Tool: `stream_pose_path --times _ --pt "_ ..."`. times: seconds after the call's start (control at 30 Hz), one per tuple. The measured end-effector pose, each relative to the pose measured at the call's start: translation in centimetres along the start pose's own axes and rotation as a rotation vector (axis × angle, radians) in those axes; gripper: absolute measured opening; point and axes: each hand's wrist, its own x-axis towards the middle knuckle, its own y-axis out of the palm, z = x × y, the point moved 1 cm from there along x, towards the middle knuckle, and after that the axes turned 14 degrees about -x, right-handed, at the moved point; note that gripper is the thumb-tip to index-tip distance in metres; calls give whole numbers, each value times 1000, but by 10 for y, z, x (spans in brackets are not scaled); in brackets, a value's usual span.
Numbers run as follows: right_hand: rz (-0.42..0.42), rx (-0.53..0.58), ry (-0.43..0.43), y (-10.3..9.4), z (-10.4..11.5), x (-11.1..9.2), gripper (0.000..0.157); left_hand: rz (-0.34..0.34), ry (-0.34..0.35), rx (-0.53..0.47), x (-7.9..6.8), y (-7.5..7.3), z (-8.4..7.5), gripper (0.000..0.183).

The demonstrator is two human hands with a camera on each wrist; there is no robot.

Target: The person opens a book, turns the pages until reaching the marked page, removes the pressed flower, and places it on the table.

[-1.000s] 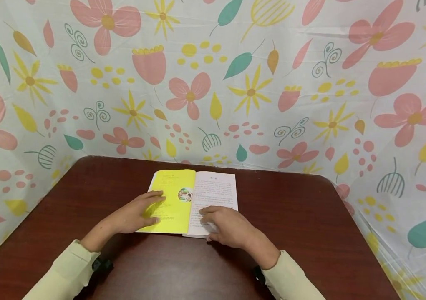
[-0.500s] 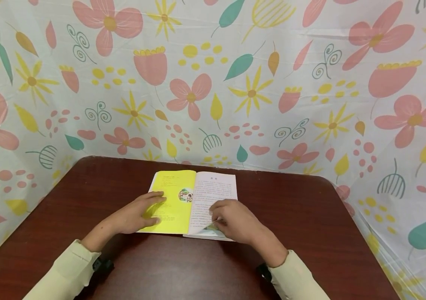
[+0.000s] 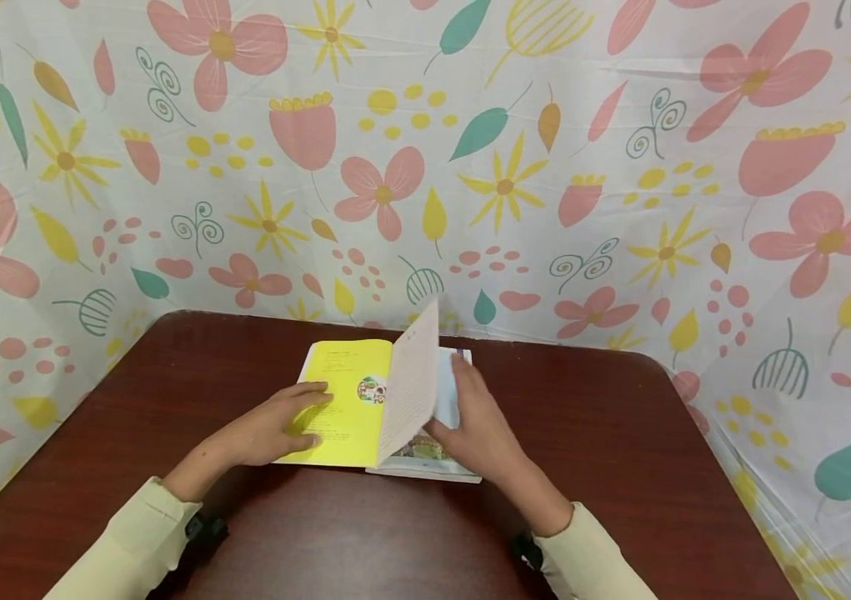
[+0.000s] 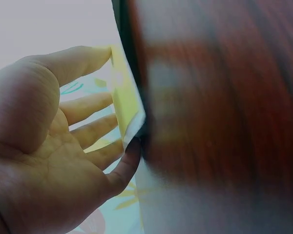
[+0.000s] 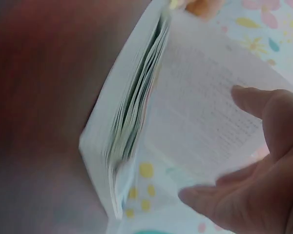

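Left hand [image 3: 267, 429] lies across the left side of the yellow page [image 3: 353, 371]. Fingers extended and slightly spread, thumb well apart, grasping nothing; contact reads as a light press, going by the head view. Left wrist view puts the fingertips along that page's edge, little finger bent at the corner.

Book [image 3: 331, 454] flat on the table [image 3: 590, 442], in front of the person, between both hands. Long axis, along the spine, points away from the person.

Key relation: the white leaf [image 3: 410, 387] stands up from the spine, tilted, its free edge lifted toward the right. The right hand [image 3: 481, 437] sits just right of that edge, clearly the nearer of the two; the left is on the far side of the spine. Thumb tip comes to the leaf's lower free corner. Touching or only beside it: cannot tell, and the right wrist view, blurred, does not settle it.

Right fingers long, thumb held wide of them; no pinch seen. They lie over the outer side of the picture page [image 3: 425, 452], exposed beneath the leaf. Firm contact there cannot be judged.

Patterned cloth [image 3: 503, 250] behind, beyond the table's far edge.
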Motion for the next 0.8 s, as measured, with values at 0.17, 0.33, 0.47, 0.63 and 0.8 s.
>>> stream_pose_path --times 0.17,0.33,0.47,0.63,0.8 --pt "118 117 -123 10 20 -8 84 -25 -25 -65 1 0 -1 61" --pt "266 64 -185 16 37 -19 85 -62 -76 -209 2 -1 -2 66" --pt "354 30 -222 19 44 -25 88 -90 -96 -289 3 -3 0 71" --pt "432 -18 -247 22 46 -29 86 -138 -96 -372 3 -7 1 75" --pt "483 -81 -295 26 45 -31 84 -180 -91 -440 3 -10 2 73"
